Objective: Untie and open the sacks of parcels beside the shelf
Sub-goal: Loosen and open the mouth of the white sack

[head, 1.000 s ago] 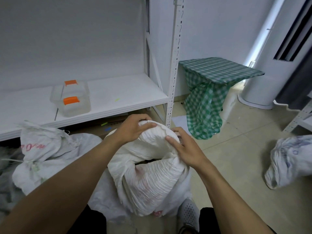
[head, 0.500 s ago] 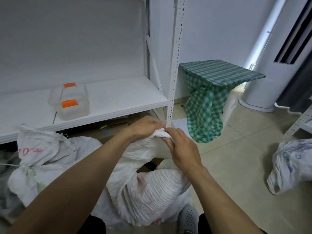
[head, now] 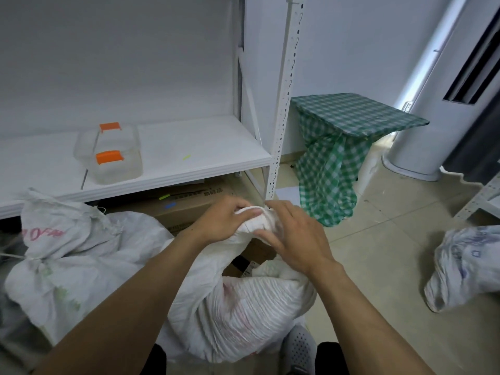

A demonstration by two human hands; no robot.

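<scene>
At 9 o'clock lies the left sack [head: 62,255], its neck cinched with string. Above it, at 10 o'clock, the shelf [head: 189,147] carries a clear box [head: 111,155] with orange latches, and a carton [head: 189,207] sits beneath the board.

The middle sack [head: 243,307] stands at 6 o'clock, just in front of the person's legs and near the shelf post. The left hand [head: 224,223] is curled round its bunched neck, with the thumb laid across the gathered cloth. The right hand [head: 295,239] meets it from the 3 o'clock side, fingers bent over the same bunch and thumb underneath, pinching it. Below the hands the cloth gapes, and a brown parcel [head: 251,255] shows inside.

The step in hand looks like working the neck of this sack loose. Whether a tie is on it cannot be told, as the hands cover it. The next move probably calls for one hand to steady the bunch while the other picks out the knot or spreads the mouth wide. The woven cloth looks slippery and may need a firm pinch.

At 1 o'clock stands a table [head: 351,117] under green checked cloth. At 3 o'clock the right sack [head: 465,263] slumps on the floor, well apart from the others.

Counted: three sacks, two hands, one clear box with two latches, one carton, one parcel in sight, one table.
</scene>
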